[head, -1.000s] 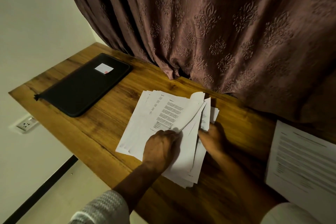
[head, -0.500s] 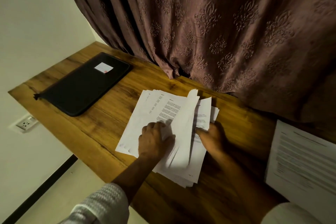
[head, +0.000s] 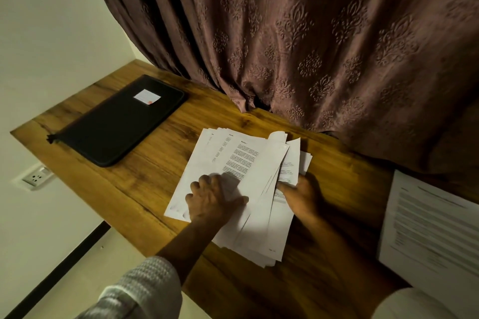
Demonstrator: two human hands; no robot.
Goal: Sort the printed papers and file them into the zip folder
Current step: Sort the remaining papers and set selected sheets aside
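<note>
A loose stack of printed papers (head: 243, 160) lies fanned on the wooden table (head: 145, 179). My left hand (head: 213, 201) rests on top of its left part, fingers bent with their tips pressing a turned sheet flat; that sheet's far corner still curls up. At the stack's right edge my right hand (head: 302, 197) holds the lower sheets, thumb on top and fingers hidden beneath. The black zip folder (head: 116, 124), closed and bearing a white label, lies at the far left, apart from both hands.
A second pile of printed sheets (head: 430, 230) lies at the table's right end. A heavy brown curtain (head: 311, 39) hangs along the far edge. The near table edge drops to the floor on the left, with a wall socket (head: 36, 177) below.
My left hand has slid left across the stack, carrying the lifted sheet over and pressing it down. My right hand has stayed at the stack's right edge.
</note>
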